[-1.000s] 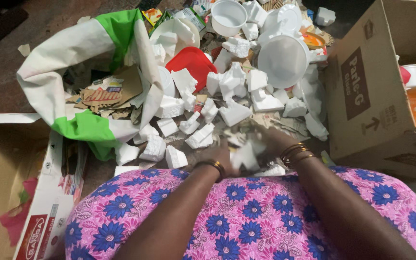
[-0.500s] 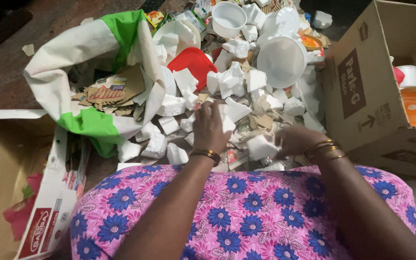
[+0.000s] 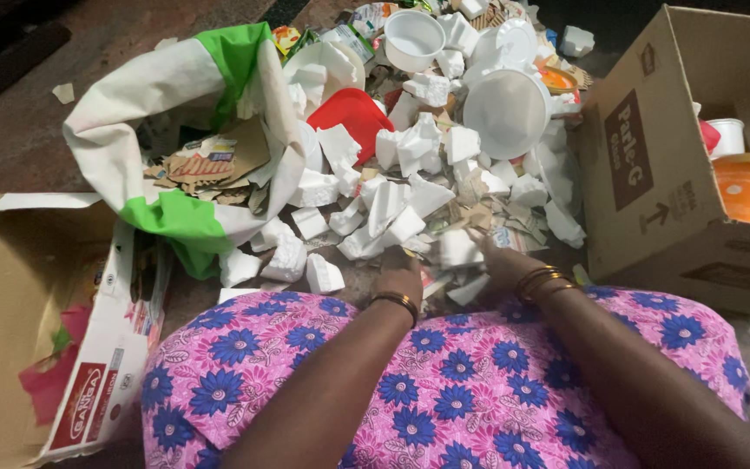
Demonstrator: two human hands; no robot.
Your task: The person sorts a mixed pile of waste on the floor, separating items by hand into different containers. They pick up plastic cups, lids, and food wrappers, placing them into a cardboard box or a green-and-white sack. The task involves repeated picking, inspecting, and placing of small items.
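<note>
The floor point(image 3: 62, 52) is carrying a heap of white foam pieces point(image 3: 410, 148), a white-and-green sack point(image 3: 167, 104) lying open, a cardboard box point(image 3: 644, 174) sitting at the right, and another box point(image 3: 10, 287) lying at the left.

Dim light falls on a dark, reddish-brown floor point(image 3: 62, 52), possibly bare concrete.
</note>
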